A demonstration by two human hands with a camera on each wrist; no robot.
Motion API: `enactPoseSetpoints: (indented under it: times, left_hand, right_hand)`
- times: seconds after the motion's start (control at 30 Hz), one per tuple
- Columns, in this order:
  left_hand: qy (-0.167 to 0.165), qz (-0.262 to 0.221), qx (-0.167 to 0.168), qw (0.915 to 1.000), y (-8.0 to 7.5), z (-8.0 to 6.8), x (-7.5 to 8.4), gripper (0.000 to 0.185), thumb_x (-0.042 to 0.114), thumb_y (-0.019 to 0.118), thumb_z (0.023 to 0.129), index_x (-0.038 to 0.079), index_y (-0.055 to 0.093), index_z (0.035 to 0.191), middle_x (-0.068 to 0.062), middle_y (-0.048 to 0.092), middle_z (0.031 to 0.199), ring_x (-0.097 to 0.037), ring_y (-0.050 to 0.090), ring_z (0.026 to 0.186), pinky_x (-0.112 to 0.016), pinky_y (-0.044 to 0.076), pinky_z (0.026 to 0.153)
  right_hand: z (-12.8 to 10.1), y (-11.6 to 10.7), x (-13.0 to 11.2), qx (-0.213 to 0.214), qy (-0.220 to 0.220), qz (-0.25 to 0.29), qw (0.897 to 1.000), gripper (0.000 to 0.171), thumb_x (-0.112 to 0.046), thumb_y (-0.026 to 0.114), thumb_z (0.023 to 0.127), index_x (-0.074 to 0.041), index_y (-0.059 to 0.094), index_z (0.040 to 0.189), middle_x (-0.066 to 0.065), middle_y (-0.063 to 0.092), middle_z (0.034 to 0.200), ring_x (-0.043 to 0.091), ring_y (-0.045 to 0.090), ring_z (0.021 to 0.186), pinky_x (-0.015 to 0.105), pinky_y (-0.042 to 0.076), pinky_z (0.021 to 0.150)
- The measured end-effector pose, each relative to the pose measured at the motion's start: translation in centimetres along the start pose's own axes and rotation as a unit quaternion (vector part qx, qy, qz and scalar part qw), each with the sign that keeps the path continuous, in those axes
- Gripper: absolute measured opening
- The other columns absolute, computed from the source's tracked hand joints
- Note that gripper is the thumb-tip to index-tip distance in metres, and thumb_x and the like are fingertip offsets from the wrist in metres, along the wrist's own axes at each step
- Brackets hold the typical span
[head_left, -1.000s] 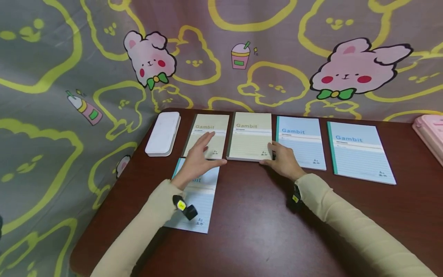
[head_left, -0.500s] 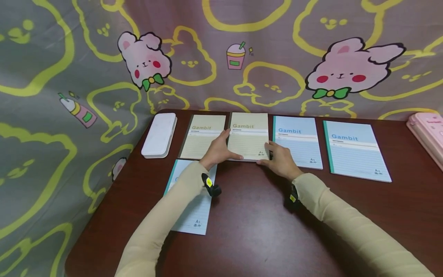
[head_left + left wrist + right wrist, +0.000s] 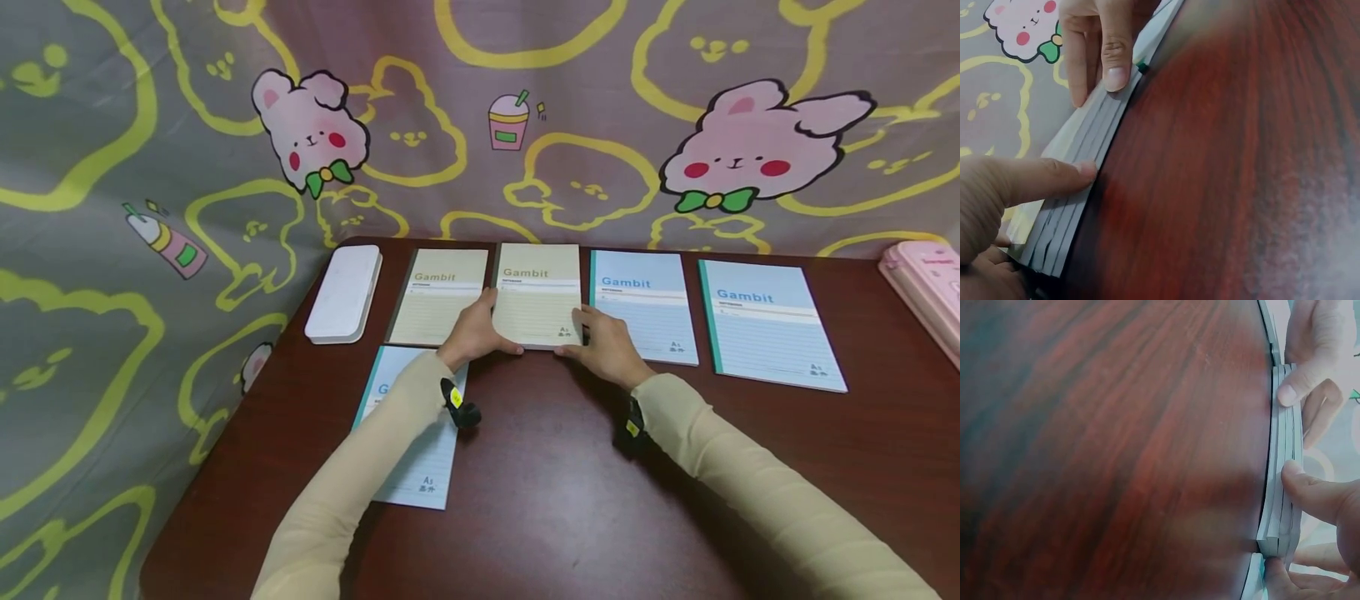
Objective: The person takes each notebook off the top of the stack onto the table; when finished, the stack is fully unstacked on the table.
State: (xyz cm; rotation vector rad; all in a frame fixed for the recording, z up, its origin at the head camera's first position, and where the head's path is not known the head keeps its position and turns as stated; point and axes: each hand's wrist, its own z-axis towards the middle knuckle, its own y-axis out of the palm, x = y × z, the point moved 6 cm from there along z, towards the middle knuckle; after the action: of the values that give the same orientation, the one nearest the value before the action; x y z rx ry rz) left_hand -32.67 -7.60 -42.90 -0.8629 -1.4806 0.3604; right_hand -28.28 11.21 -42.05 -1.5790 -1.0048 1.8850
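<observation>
A stack of cream Gambit notebooks (image 3: 536,308) lies near the back of the table, several thick, their page edges facing the front. My left hand (image 3: 471,335) holds its left front corner, with the thumb (image 3: 1054,178) laid against the page edges and fingers along the side. At the right front corner my right hand (image 3: 611,346) holds it the same way, its thumb (image 3: 1313,487) pressing the front edges in the right wrist view. The layers look nearly flush, with narrow gaps between some of them in the left wrist view.
Another cream notebook (image 3: 427,304) lies left of the stack, beside a white case (image 3: 343,293). Two blue notebooks (image 3: 641,312) (image 3: 776,333) lie to the right. A further blue notebook (image 3: 420,462) is under my left forearm. At the far right sits a pink case (image 3: 926,287).
My left hand has moved right, from over the left cream notebook to the stack's left front corner. My right hand stays at the right corner. The view has shifted slightly.
</observation>
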Motion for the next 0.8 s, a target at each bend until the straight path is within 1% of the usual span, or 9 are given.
enactPoseSetpoints:
  times: [0.13, 0.2, 0.3, 0.37, 0.43, 0.53, 0.63, 0.7, 0.8]
  left_hand:
    - [0.004, 0.01, 0.005, 0.9999, 0.03, 0.02, -0.25, 0.118, 0.017, 0.092, 0.063, 0.004, 0.019, 0.154, -0.016, 0.017, 0.161, -0.029, 0.024, 0.147, -0.037, 0.03, 0.117]
    - [0.004, 0.014, 0.006, 0.9999, 0.01, 0.01, -0.29, 0.117, 0.018, 0.092, 0.063, 0.004, 0.02, 0.154, -0.017, 0.018, 0.161, -0.03, 0.024, 0.147, -0.037, 0.03, 0.117]
    - [0.001, 0.017, 0.004, 0.9998, -0.03, -0.02, -0.32, 0.117, 0.018, 0.092, 0.063, 0.004, 0.02, 0.154, -0.017, 0.018, 0.161, -0.03, 0.023, 0.147, -0.037, 0.03, 0.117]
    - [0.0, 0.017, 0.003, 0.9999, -0.07, -0.04, -0.29, 0.116, 0.019, 0.092, 0.064, 0.004, 0.02, 0.154, -0.017, 0.018, 0.161, -0.03, 0.023, 0.147, -0.037, 0.03, 0.117]
    - [-0.001, 0.019, 0.003, 0.9998, -0.1, -0.05, -0.29, 0.116, 0.019, 0.092, 0.064, 0.004, 0.02, 0.154, -0.017, 0.019, 0.161, -0.03, 0.023, 0.147, -0.037, 0.03, 0.117]
    - [0.0, 0.021, 0.006, 0.9998, -0.13, -0.05, -0.26, 0.116, 0.019, 0.092, 0.063, 0.004, 0.021, 0.153, -0.017, 0.02, 0.16, -0.031, 0.024, 0.147, -0.037, 0.03, 0.117]
    - [0.003, 0.021, 0.008, 0.9997, -0.17, -0.07, -0.23, 0.116, 0.019, 0.092, 0.063, 0.003, 0.021, 0.153, -0.018, 0.021, 0.16, -0.031, 0.025, 0.147, -0.037, 0.03, 0.117]
    - [0.002, 0.02, 0.008, 0.9998, -0.19, -0.09, -0.24, 0.117, 0.02, 0.092, 0.063, 0.003, 0.02, 0.154, -0.017, 0.022, 0.16, -0.031, 0.026, 0.146, -0.038, 0.03, 0.117]
    - [0.0, 0.022, 0.008, 0.9997, -0.23, -0.13, -0.33, 0.118, 0.021, 0.092, 0.063, 0.003, 0.018, 0.154, -0.017, 0.024, 0.159, -0.031, 0.028, 0.146, -0.038, 0.032, 0.116]
  right_hand:
    - [0.14, 0.05, 0.16, -0.005, 0.005, -0.001, 1.0, 0.031, -0.025, 0.079, 0.082, -0.002, 0.061, 0.091, 0.031, 0.041, 0.145, 0.044, 0.054, 0.122, 0.054, 0.045, 0.101]
    - [0.21, -0.06, 0.18, -0.004, 0.009, 0.002, 1.0, 0.032, -0.026, 0.079, 0.081, -0.002, 0.061, 0.092, 0.029, 0.05, 0.138, 0.042, 0.057, 0.118, 0.052, 0.048, 0.097]
    - [0.36, -0.3, 0.12, 0.003, 0.014, 0.007, 1.0, 0.034, -0.029, 0.078, 0.082, -0.003, 0.055, 0.08, 0.019, 0.063, 0.098, 0.031, 0.062, 0.088, 0.04, 0.051, 0.076]
    - [0.48, -0.49, -0.02, 0.011, 0.015, 0.012, 1.0, 0.039, -0.03, 0.075, 0.084, -0.007, 0.048, 0.071, 0.008, 0.051, 0.073, 0.022, 0.05, 0.068, 0.034, 0.042, 0.063]
    - [0.63, -0.56, -0.11, 0.02, 0.013, 0.018, 1.0, 0.044, -0.028, 0.073, 0.087, -0.01, 0.039, 0.065, 0.002, 0.038, 0.062, 0.017, 0.039, 0.059, 0.03, 0.034, 0.058]
    - [0.83, -0.59, -0.27, 0.038, 0.005, 0.021, 0.999, 0.047, -0.023, 0.072, 0.088, -0.012, 0.035, 0.061, -0.001, 0.033, 0.057, 0.015, 0.035, 0.055, 0.029, 0.032, 0.057]
    - [0.94, -0.52, -0.3, 0.053, 0.001, 0.018, 0.998, 0.044, -0.02, 0.074, 0.087, -0.008, 0.039, 0.062, 0.003, 0.037, 0.056, 0.017, 0.037, 0.054, 0.031, 0.034, 0.057]
    - [0.95, -0.57, -0.27, 0.067, -0.002, 0.013, 0.998, 0.033, -0.018, 0.075, 0.085, 0.0, 0.052, 0.071, 0.008, 0.049, 0.06, 0.02, 0.046, 0.058, 0.036, 0.042, 0.062]
    - [0.97, -0.63, -0.02, 0.075, 0.011, 0.017, 0.997, 0.03, -0.017, 0.076, 0.085, 0.009, 0.063, 0.093, 0.018, 0.061, 0.073, 0.027, 0.055, 0.067, 0.045, 0.048, 0.074]
